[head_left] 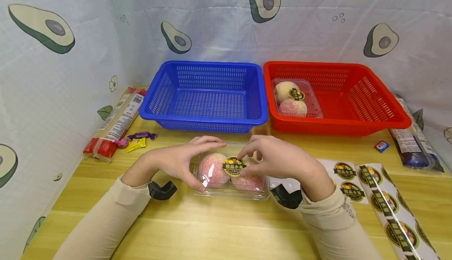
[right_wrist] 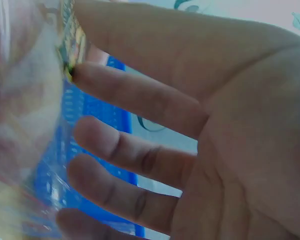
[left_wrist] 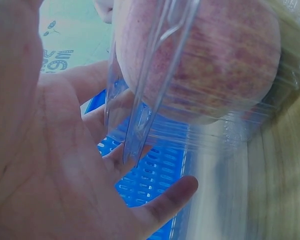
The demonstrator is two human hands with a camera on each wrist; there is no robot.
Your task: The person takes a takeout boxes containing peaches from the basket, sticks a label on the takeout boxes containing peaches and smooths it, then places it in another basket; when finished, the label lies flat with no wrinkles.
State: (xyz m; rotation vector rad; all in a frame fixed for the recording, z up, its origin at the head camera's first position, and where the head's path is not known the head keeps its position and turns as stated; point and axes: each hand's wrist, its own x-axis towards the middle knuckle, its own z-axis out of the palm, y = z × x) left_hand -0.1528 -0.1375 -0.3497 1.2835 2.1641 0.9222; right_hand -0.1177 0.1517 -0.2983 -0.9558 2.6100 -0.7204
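Both hands clasp the clear fruit box (head_left: 231,173) on the counter (head_left: 219,228): left hand (head_left: 180,160) steadies it, right hand (head_left: 273,158) pinches the sticker (head_left: 234,166), which may crease if pressed unevenly.

Two baskets, blue (head_left: 205,95) and red (head_left: 335,95). Two fruit boxes: one under my hands (head_left: 231,173), one in red (head_left: 296,98). Four candies (head_left: 137,140).

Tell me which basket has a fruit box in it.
The red basket, on the right, holds a clear fruit box; the blue basket beside it holds none.
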